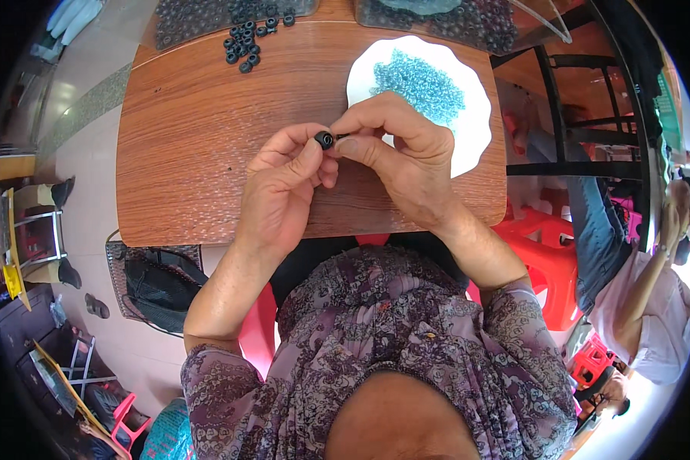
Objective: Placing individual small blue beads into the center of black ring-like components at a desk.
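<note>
Over the wooden table, my left hand (pixel 278 184) pinches a small round black part with a hole in its face (pixel 324 140) between thumb and fingertips. Right beside it, the thumb and forefinger of my right hand (pixel 412 157) are closed on a small dark piece at the black part's edge; its shape is mostly hidden by the fingertips. Under and behind my right hand lies a white scalloped plate (pixel 477 138), heaped with tiny clear blue ring-like pieces (pixel 419 86). Several loose black round parts (pixel 242 46) lie at the table's far left.
Two clear containers of dark round parts, one at far left (pixel 195 29) and one at far right (pixel 468 27), stand along the table's (pixel 184 153) far edge. A black mesh basket (pixel 157 284) is left of my lap. Red stools (pixel 540 257) and another person (pixel 652 307) are at right.
</note>
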`<state>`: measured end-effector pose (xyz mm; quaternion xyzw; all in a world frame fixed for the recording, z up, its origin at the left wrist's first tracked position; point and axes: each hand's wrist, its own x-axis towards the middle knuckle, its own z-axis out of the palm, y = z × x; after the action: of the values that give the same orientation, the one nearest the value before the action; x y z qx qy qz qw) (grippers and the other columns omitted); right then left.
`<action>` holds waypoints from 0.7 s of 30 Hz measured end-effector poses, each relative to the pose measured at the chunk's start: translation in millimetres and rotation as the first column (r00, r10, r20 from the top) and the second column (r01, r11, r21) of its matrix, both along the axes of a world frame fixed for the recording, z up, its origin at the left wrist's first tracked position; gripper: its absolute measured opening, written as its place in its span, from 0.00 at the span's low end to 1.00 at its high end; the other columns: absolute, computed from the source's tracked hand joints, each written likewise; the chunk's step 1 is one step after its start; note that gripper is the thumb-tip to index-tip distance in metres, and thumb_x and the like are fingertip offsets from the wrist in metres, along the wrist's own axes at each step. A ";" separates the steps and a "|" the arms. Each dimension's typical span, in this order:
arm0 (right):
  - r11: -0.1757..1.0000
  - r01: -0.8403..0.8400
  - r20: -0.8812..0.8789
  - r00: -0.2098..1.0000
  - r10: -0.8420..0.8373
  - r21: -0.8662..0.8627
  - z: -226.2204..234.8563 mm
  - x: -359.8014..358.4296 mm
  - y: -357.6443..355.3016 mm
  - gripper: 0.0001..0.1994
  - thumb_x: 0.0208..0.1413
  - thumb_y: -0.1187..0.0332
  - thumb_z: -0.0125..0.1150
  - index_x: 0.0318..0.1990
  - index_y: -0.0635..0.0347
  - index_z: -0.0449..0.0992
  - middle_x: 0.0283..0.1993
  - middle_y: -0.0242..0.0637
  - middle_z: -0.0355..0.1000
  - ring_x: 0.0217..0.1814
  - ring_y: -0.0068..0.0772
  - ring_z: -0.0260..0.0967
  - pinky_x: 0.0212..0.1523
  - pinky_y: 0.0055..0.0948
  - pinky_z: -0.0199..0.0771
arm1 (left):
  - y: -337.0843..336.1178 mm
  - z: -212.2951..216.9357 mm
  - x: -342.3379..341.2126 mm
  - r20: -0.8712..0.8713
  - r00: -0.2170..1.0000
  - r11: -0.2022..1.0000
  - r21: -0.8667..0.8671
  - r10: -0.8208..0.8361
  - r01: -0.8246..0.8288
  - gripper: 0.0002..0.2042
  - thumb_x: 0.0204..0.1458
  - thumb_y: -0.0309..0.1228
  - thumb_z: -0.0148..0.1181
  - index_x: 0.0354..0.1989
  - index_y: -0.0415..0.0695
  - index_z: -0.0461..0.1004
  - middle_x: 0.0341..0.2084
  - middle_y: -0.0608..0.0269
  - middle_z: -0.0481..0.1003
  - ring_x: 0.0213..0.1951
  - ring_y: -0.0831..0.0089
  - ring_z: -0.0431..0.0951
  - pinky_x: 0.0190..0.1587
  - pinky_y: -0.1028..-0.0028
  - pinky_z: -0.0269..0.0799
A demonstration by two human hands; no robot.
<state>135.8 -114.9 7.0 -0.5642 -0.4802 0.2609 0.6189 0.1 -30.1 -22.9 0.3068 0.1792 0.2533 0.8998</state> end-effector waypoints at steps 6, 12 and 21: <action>1.000 0.015 -0.129 0.991 -0.018 -0.027 3.6 -3.0 -1.6 0.07 0.46 0.81 0.61 0.35 0.64 0.76 0.34 0.29 0.70 0.35 0.16 0.65 0.36 0.18 0.66 | 1.8 2.4 -0.4 0.003 1.000 1.000 0.008 0.010 -0.010 0.09 0.55 0.28 0.54 0.41 0.37 0.70 0.33 0.61 0.73 0.31 0.76 0.69 0.36 0.77 0.65; 1.000 -0.020 0.120 0.992 0.022 -0.018 -0.2 3.5 -0.5 0.07 0.47 0.81 0.61 0.35 0.64 0.76 0.32 0.29 0.70 0.34 0.18 0.65 0.35 0.19 0.66 | 1.6 0.7 -1.3 0.020 1.000 1.000 0.009 -0.001 0.001 0.10 0.55 0.28 0.55 0.42 0.37 0.70 0.32 0.61 0.73 0.31 0.76 0.69 0.36 0.77 0.65; 0.998 0.035 0.127 0.992 -0.027 -0.061 4.1 -1.1 -1.3 0.07 0.46 0.79 0.63 0.35 0.63 0.77 0.31 0.30 0.70 0.33 0.17 0.64 0.34 0.17 0.64 | 1.6 1.1 -1.2 0.008 1.000 1.000 -0.014 0.008 -0.008 0.09 0.55 0.27 0.54 0.42 0.36 0.70 0.32 0.61 0.73 0.31 0.76 0.70 0.36 0.78 0.66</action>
<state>134.7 -116.2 11.1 -0.6062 -0.5009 0.2299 0.5734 -1.1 -28.5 -21.8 0.2987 0.1787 0.2571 0.9015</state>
